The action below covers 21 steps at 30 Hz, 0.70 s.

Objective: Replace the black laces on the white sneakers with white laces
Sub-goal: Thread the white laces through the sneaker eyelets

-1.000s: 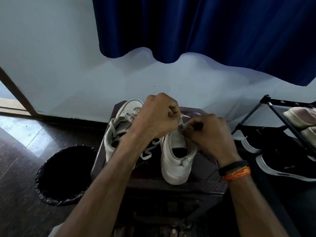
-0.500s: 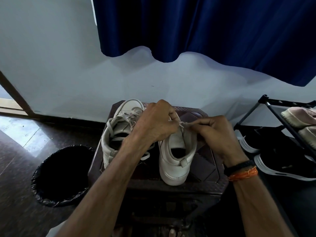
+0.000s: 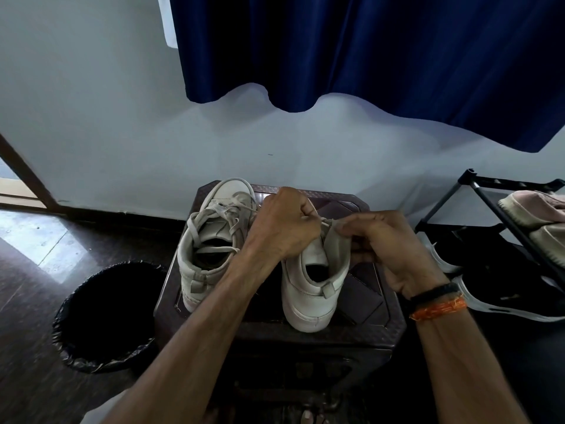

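Two white sneakers stood heel-toward-camera on a dark stool (image 3: 379,304). The left sneaker (image 3: 211,240) carried a white lace (image 3: 211,214). Over the right sneaker (image 3: 315,283), the left hand (image 3: 282,224) curled round a thin lace end (image 3: 323,222), while the right hand (image 3: 388,243) pinched the shoe's collar between thumb and fingers.

Bare stool top (image 3: 371,270) lies right of the sneakers; bin (image 3: 104,313) and shoe rack (image 3: 501,209) flank it.
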Tool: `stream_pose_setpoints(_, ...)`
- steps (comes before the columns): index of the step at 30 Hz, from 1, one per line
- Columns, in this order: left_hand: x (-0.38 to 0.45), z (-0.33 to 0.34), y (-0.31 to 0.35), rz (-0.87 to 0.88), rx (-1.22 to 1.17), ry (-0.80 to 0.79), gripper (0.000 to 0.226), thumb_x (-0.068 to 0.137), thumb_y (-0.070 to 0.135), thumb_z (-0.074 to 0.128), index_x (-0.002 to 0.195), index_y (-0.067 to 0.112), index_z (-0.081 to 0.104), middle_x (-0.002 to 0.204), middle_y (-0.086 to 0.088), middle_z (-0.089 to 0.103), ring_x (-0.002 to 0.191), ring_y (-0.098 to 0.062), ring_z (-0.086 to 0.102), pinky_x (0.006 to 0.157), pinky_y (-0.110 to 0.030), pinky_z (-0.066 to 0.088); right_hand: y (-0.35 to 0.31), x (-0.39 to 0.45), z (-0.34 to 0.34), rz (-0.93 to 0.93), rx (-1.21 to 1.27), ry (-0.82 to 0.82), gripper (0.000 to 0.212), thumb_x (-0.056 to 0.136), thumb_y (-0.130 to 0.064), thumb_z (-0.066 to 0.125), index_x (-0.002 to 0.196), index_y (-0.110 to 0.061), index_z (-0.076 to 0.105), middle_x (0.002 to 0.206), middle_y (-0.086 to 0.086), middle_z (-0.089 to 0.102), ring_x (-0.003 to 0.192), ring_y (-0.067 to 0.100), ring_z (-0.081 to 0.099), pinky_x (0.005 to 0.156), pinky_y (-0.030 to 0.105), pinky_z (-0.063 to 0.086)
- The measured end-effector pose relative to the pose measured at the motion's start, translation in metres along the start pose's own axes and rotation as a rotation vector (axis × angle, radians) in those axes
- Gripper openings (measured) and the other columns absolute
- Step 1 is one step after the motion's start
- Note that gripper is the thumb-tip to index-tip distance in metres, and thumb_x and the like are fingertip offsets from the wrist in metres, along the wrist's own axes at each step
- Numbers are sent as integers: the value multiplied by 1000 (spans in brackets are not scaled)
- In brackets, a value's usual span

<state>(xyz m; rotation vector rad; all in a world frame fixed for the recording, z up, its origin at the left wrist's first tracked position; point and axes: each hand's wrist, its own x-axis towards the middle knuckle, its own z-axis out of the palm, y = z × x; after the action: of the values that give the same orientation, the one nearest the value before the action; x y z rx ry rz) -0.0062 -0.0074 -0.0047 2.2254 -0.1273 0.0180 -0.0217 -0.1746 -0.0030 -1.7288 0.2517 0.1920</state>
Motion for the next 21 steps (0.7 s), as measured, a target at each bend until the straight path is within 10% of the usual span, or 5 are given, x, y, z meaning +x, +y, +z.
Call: stream_pose_setpoints(21,3,13,-5,-85,-117,45,9,78,12,76,70,13,78,56,9,63,55,-2,54,55,-17,40,2,1,-6,12,63,-136,19,94,-17,69,102,-3,78,92,12,78,77,20,75,67,29,61)
